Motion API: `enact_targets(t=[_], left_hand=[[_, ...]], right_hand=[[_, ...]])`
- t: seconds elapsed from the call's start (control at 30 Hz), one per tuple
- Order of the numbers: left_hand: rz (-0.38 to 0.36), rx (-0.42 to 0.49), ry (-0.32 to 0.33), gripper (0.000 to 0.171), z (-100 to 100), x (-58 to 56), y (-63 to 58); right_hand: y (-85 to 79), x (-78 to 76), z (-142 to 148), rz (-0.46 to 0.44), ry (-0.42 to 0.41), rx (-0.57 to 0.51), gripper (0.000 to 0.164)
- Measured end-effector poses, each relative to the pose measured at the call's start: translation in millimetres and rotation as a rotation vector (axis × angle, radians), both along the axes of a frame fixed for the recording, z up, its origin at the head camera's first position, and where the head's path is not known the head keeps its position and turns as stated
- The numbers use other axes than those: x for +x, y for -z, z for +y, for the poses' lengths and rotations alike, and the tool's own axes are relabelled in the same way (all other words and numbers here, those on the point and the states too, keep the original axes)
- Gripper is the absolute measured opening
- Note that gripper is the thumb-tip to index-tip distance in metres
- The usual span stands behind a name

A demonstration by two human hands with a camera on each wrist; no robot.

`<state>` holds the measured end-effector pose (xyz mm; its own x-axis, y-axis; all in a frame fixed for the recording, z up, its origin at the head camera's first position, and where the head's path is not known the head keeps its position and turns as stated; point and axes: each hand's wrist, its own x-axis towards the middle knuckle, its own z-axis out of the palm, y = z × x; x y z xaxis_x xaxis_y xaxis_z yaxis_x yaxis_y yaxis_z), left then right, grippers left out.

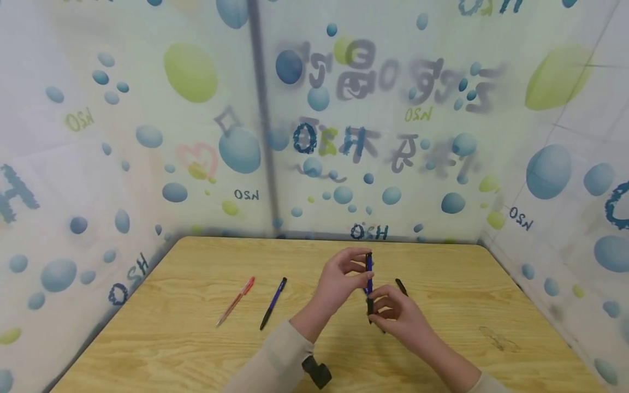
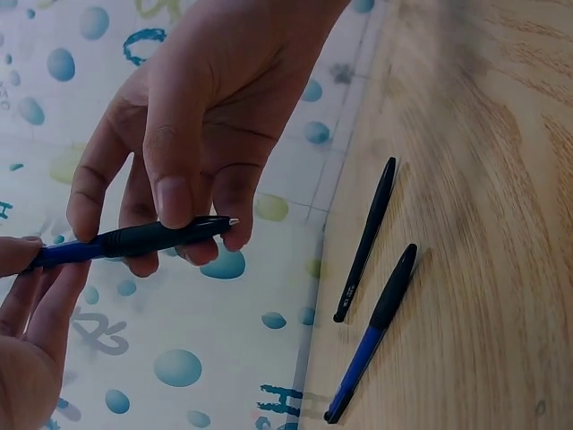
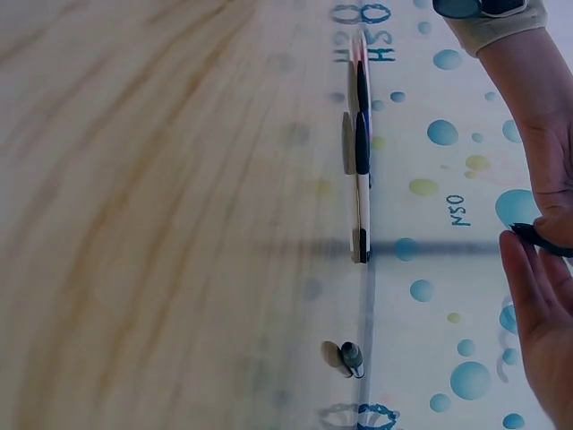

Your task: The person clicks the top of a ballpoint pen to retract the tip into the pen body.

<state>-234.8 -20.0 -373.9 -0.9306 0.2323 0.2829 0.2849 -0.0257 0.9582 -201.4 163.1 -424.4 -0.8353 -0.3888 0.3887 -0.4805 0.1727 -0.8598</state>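
Note:
A blue ballpoint pen with a black grip [image 1: 369, 267] is held upright above the table between both hands. My left hand [image 1: 339, 281] pinches its blue upper part between thumb and fingers. Lower down, my right hand [image 1: 403, 319] pinches the black grip. In the left wrist view, the pen [image 2: 152, 237] lies across the fingers with its metal tip exposed. A black pen [image 1: 401, 286] lies behind the right hand. Another blue pen [image 2: 372, 336] lies beside it, mostly hidden by the hands in the head view.
On the left of the wooden table [image 1: 162, 327] lie a red pen [image 1: 236, 301] and a blue pen [image 1: 273, 303], side by side and apart. A patterned curtain [image 1: 324, 164] stands behind the table and on both sides. A black device [image 1: 316, 372] sits at the left wrist.

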Motion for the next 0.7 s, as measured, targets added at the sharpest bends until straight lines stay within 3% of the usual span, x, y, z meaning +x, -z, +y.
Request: enact_targets(t=[0.7], left_hand=[[-0.049, 0.054, 0.015, 0.036, -3.8, 1.7, -2.9]], right_hand=[[1.3, -0.5, -3.5, 0.044, -0.039, 0.002, 0.029]])
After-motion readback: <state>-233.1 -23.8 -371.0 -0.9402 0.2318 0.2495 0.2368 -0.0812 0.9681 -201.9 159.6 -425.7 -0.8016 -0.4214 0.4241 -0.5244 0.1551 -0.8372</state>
